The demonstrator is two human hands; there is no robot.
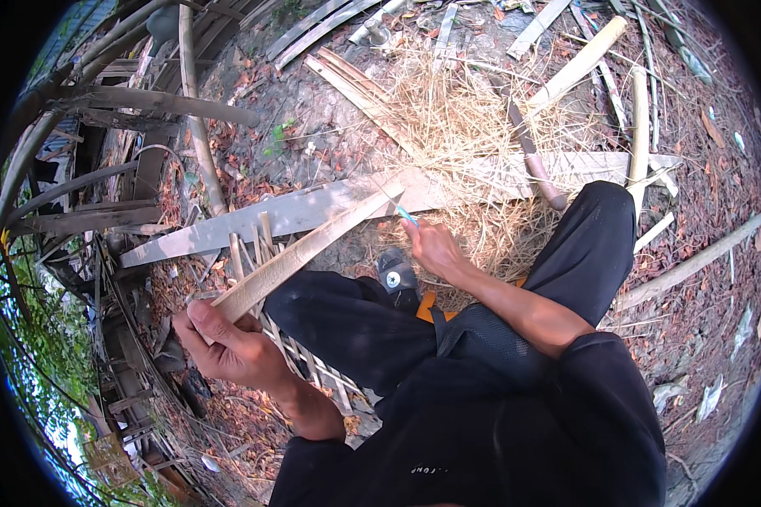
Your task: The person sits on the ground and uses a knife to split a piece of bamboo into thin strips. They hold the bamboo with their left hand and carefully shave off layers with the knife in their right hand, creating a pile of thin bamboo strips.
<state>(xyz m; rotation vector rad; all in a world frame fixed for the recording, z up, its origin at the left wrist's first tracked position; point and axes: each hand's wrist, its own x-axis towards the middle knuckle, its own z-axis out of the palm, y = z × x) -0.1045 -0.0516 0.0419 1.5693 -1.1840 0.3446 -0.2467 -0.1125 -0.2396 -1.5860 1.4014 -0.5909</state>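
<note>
- The left hand (pixel 228 342) was lowest in view, its forearm entering from the bottom edge and bent at the wrist; the fingers (pixel 196 331) were curled tight around the near end of a bamboo slat (pixel 300 253), thumb laid along its upper face.
- The slat ran from that grip up and to the right, across the person's left knee, its far tip resting near the grey plank (pixel 313 207).
- The right hand (pixel 431 247) was extended forward between the knees, forearm straight; its fingers were closed on a thin blue-handled tool (pixel 406 215), whose tip lay just beside the far end of the slat. Whether the tool touched the slat could not be determined.
- A dark shoe (pixel 395 275) sat just below the right hand.
- A lattice of woven bamboo strips (pixel 304 351) lay on the ground under the left leg.
- Beyond the plank, a heap of dry straw-like shavings (pixel 457 127) covered the ground, with a long knife (pixel 533 160) lying across it.
- Farthest off, split bamboo poles (pixel 579 63) and leaf litter lay scattered.
</note>
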